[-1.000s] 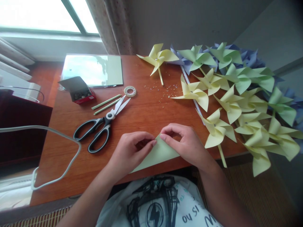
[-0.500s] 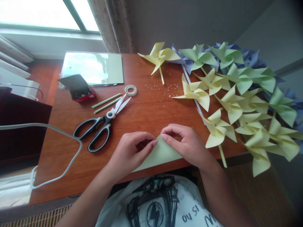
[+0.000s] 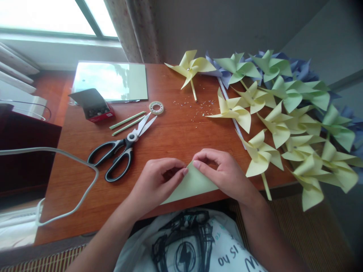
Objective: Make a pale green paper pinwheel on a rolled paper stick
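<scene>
A pale green sheet of paper [image 3: 193,185] lies at the table's front edge, its upper corner between my two hands. My left hand [image 3: 161,179] pinches the paper near that corner between thumb and fingers. Just to the right, my right hand [image 3: 219,170] pinches the same corner, its thumb on top. Parts of the sheet are covered by both hands. Scissors [image 3: 124,149] with black handles lie with blades parted, left of my left hand. Beyond them are two thin pale green paper sticks [image 3: 127,122] and a roll of tape [image 3: 156,108].
Yellow pinwheels [image 3: 261,153], green pinwheels [image 3: 239,68] and purple ones crowd the right side. A small open box [image 3: 99,113] of dark small pieces and a clear folder with paper [image 3: 138,81] stand at back left. A white cable [image 3: 70,155] crosses the left edge. Paper bits [image 3: 204,107] lie scattered mid-table.
</scene>
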Action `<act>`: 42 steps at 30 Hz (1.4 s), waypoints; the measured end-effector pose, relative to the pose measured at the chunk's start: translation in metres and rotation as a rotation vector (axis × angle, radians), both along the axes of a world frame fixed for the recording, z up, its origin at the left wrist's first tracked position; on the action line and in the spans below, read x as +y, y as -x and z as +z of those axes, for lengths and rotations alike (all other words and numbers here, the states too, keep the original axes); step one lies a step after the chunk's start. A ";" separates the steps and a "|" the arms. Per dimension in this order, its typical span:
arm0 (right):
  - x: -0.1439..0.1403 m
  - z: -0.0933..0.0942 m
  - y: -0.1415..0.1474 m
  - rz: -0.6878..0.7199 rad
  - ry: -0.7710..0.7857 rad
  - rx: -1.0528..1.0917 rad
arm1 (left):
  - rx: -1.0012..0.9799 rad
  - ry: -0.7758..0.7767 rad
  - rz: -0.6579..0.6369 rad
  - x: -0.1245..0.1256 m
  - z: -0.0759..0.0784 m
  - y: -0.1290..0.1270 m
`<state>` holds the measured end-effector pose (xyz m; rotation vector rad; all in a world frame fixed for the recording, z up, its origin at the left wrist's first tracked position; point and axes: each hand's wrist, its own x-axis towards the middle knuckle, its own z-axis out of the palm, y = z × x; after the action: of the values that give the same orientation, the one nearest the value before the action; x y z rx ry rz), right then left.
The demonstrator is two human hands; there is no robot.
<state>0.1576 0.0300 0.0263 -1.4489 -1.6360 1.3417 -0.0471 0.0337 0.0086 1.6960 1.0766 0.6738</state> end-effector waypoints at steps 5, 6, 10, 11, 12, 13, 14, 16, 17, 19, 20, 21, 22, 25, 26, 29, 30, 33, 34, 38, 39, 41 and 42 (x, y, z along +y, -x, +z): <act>-0.001 0.000 0.000 -0.004 -0.010 -0.008 | 0.000 0.005 -0.010 0.001 0.000 0.000; -0.001 0.000 0.000 -0.004 -0.012 -0.009 | 0.001 0.003 -0.012 0.001 0.000 0.000; 0.000 0.000 0.000 -0.005 -0.008 -0.008 | 0.002 0.000 -0.014 0.000 -0.002 0.002; 0.000 0.000 0.000 -0.008 -0.007 -0.008 | 0.002 -0.001 -0.013 0.000 -0.003 0.002; 0.000 0.000 0.000 -0.010 -0.006 -0.009 | 0.002 0.000 -0.014 0.000 -0.003 0.002; 0.000 0.000 0.000 -0.011 -0.006 -0.008 | 0.002 0.002 -0.017 -0.001 -0.003 0.002; 0.000 0.000 0.000 -0.012 -0.007 -0.007 | 0.002 0.002 -0.017 -0.001 -0.003 0.002; 0.000 -0.001 0.000 -0.010 -0.009 -0.006 | 0.002 0.006 -0.019 -0.001 -0.003 0.002; 0.000 -0.001 0.000 -0.008 -0.011 -0.006 | 0.001 0.008 -0.020 0.000 -0.003 0.002; -0.001 -0.001 0.000 -0.004 -0.008 -0.007 | -0.005 0.013 -0.020 0.000 -0.003 0.002; -0.001 -0.001 0.000 -0.003 -0.006 -0.009 | -0.008 0.014 -0.020 0.000 -0.003 0.002; -0.001 -0.001 0.000 -0.003 -0.003 -0.011 | -0.009 0.015 -0.019 0.000 -0.003 0.002; -0.001 -0.001 0.000 -0.004 -0.003 -0.013 | -0.009 0.013 -0.018 0.000 -0.003 0.002; -0.001 -0.001 0.000 -0.005 -0.021 -0.025 | 0.010 0.000 -0.018 0.000 -0.003 0.002; -0.001 -0.002 0.000 -0.003 -0.034 -0.032 | 0.021 -0.007 -0.020 0.000 -0.003 0.002; 0.001 -0.002 -0.001 0.018 -0.072 -0.060 | 0.052 -0.029 -0.029 0.001 -0.003 0.003; 0.002 -0.002 -0.001 0.026 -0.083 -0.069 | 0.060 -0.036 -0.031 0.001 -0.003 0.003; 0.005 -0.001 -0.004 0.060 -0.121 -0.095 | 0.086 -0.058 -0.042 0.001 -0.003 0.003; 0.006 -0.001 -0.005 0.075 -0.137 -0.101 | 0.096 -0.068 -0.044 0.000 -0.003 0.003; 0.010 -0.001 -0.006 0.117 -0.190 -0.107 | 0.151 -0.110 -0.042 0.002 -0.005 0.003; 0.011 -0.002 -0.005 0.110 -0.201 -0.107 | 0.174 -0.120 -0.036 0.003 -0.005 0.003; 0.015 -0.005 -0.002 0.086 -0.221 -0.112 | 0.244 -0.149 -0.025 0.005 -0.005 0.003; 0.017 -0.007 -0.001 0.071 -0.227 -0.117 | 0.293 -0.180 -0.012 0.006 -0.003 0.004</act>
<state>0.1582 0.0470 0.0189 -1.3659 -1.8644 1.0842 -0.0507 0.0402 0.0051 2.0003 1.2371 0.5379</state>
